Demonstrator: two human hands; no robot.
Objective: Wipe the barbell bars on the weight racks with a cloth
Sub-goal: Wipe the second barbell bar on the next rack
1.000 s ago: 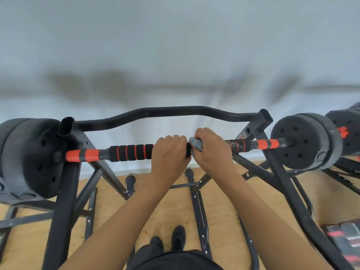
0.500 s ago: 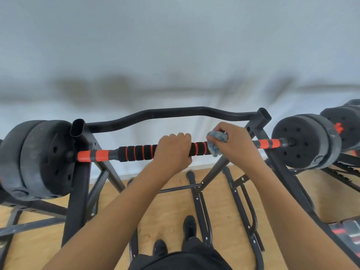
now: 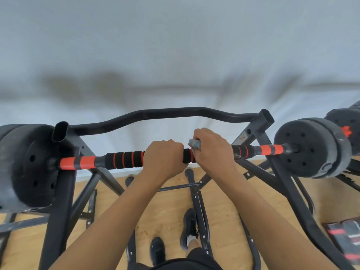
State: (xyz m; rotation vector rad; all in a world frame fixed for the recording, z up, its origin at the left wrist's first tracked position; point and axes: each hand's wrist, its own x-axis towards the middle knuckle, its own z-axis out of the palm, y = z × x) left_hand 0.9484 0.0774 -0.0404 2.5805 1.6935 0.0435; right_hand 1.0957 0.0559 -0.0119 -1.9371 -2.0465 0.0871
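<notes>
Blue-grey folded cloth [image 3: 194, 144] shows only as a small patch above the index finger of the right hand [image 3: 213, 152]. The rest is buried under curled fingers and palm, so how far it wraps cannot be made out. That hand grips the cloth around the black barbell bar with foam sleeves and orange bands [image 3: 124, 159], which lies across the uprights of the black tubular steel rack [image 3: 62, 191].

Just left of this grip, the left hand [image 3: 164, 157] is closed bare around the bar's foam, knuckles up. The two hands hide the middle of the bar, and only a short black-and-orange stub shows between them.

Left of the left hand run ribbed black foam sections split by thin orange rings, then a glossy orange stretch with a grey band. Right of the right hand the same pattern repeats.

Beyond each grip the bar ends in round black weight plates with holes. The left stack [image 3: 29, 168] is cut off by the frame edge, while the right stack [image 3: 311, 147] shows whole. Further right, a second loaded bar [image 3: 345, 131] is mostly out of frame. Below the grips, black shoes [image 3: 190, 227] stand on the pale wooden floor [image 3: 171, 209].
</notes>
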